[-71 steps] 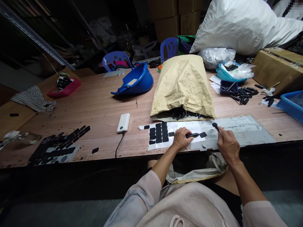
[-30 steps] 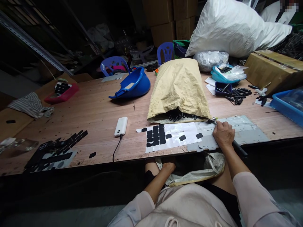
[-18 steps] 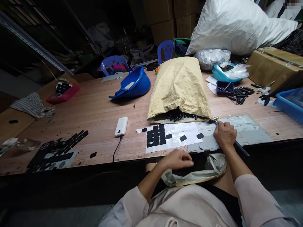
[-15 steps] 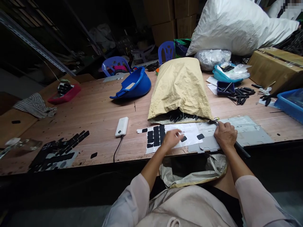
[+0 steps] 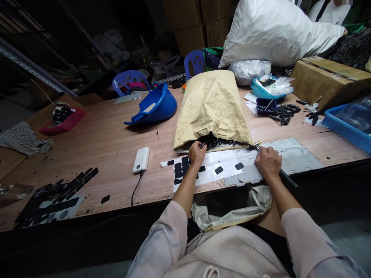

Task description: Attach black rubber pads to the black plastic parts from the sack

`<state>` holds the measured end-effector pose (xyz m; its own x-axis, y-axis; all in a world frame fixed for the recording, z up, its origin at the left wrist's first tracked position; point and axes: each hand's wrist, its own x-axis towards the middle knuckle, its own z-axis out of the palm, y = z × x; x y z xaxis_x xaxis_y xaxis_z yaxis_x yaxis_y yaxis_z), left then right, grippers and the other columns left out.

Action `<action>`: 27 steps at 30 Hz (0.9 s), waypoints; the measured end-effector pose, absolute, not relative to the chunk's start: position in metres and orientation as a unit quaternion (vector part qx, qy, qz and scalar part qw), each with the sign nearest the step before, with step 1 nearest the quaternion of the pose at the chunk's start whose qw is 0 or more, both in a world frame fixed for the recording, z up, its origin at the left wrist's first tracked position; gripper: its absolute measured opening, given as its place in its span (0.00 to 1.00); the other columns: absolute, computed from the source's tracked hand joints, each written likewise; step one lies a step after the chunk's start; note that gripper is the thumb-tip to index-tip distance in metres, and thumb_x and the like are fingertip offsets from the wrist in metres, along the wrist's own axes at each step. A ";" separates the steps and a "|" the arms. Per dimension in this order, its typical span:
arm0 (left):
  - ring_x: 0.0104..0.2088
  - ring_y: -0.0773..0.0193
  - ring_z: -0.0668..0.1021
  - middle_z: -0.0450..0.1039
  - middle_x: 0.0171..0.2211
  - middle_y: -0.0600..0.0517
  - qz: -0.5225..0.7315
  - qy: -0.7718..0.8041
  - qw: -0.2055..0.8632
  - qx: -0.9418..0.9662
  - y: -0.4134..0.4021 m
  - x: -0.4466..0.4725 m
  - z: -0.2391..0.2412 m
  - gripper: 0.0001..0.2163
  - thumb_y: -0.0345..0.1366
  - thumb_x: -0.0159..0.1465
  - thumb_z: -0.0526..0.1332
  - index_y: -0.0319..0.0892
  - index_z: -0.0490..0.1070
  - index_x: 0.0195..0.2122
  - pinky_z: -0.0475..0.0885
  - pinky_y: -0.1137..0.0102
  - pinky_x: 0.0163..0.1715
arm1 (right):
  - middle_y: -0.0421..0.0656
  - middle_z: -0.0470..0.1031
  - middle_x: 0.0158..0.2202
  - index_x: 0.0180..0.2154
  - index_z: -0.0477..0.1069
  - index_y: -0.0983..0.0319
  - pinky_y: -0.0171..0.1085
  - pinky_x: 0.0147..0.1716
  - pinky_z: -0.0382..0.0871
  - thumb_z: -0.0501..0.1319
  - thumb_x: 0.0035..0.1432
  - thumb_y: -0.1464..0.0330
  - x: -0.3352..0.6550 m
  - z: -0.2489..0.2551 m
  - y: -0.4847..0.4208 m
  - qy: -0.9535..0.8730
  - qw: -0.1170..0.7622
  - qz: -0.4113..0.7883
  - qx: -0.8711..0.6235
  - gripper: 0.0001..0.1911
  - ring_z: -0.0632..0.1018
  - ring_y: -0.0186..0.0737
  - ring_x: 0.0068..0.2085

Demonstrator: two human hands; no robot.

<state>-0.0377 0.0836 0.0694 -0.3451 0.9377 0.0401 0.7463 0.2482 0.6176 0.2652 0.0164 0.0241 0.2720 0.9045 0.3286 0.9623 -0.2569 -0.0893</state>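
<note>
My left hand (image 5: 197, 153) is at the mouth of a yellow woven sack (image 5: 213, 102). Its fingers are closed on a small black rod-like piece (image 5: 203, 145), one of several spilling at the opening. My right hand (image 5: 269, 161) grips a hammer (image 5: 286, 178) by its dark handle, the metal head lying near the sack's right corner. Between the hands, a white sheet (image 5: 223, 157) carries black rounded pads (image 5: 219, 170); more pads sit in rows at its left, partly behind my left forearm. A grey board (image 5: 300, 162) lies beneath the right hand.
A white power bank (image 5: 141, 159) with a cable lies left of the sheet. Behind it is a tilted blue basin (image 5: 162, 102). To the right are black pieces (image 5: 286, 112), a blue tray (image 5: 344, 123) and a carton (image 5: 327, 83). An open sack (image 5: 232, 218) hangs below the table edge.
My left hand has moved from above the white sheet up and left to the sack's mouth, and closed on a black piece. The right hand still holds the hammer. The view has shifted slightly.
</note>
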 end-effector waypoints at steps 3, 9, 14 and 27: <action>0.35 0.63 0.79 0.82 0.40 0.52 0.314 0.703 0.213 0.601 0.052 -0.031 0.060 0.04 0.36 0.66 0.70 0.45 0.79 0.41 0.69 0.70 0.35 | 0.55 0.73 0.45 0.56 0.77 0.64 0.44 0.41 0.53 0.56 0.68 0.67 0.265 0.024 0.016 -0.595 0.138 -0.104 -0.785 0.20 0.69 0.51 0.45; 0.41 0.61 0.77 0.77 0.39 0.53 0.281 0.559 0.272 0.732 0.012 0.007 0.033 0.07 0.33 0.61 0.74 0.44 0.79 0.38 0.72 0.68 0.43 | 0.56 0.74 0.47 0.57 0.77 0.65 0.43 0.40 0.52 0.54 0.71 0.67 0.264 0.028 0.015 -0.591 0.133 -0.098 -0.789 0.20 0.70 0.51 0.45; 0.44 0.58 0.77 0.76 0.39 0.52 0.263 0.555 0.261 0.745 0.017 0.013 0.025 0.08 0.34 0.61 0.75 0.46 0.81 0.41 0.72 0.65 0.47 | 0.56 0.74 0.46 0.56 0.77 0.64 0.44 0.40 0.51 0.51 0.72 0.66 0.264 0.028 0.015 -0.594 0.135 -0.101 -0.787 0.21 0.70 0.52 0.45; 0.44 0.57 0.78 0.78 0.39 0.51 0.262 0.540 0.269 0.753 0.021 0.012 0.019 0.08 0.34 0.61 0.74 0.45 0.82 0.41 0.73 0.64 0.48 | 0.57 0.75 0.48 0.54 0.80 0.64 0.46 0.43 0.59 0.54 0.70 0.63 0.272 0.026 0.008 -0.540 0.180 -0.055 -0.820 0.21 0.72 0.54 0.47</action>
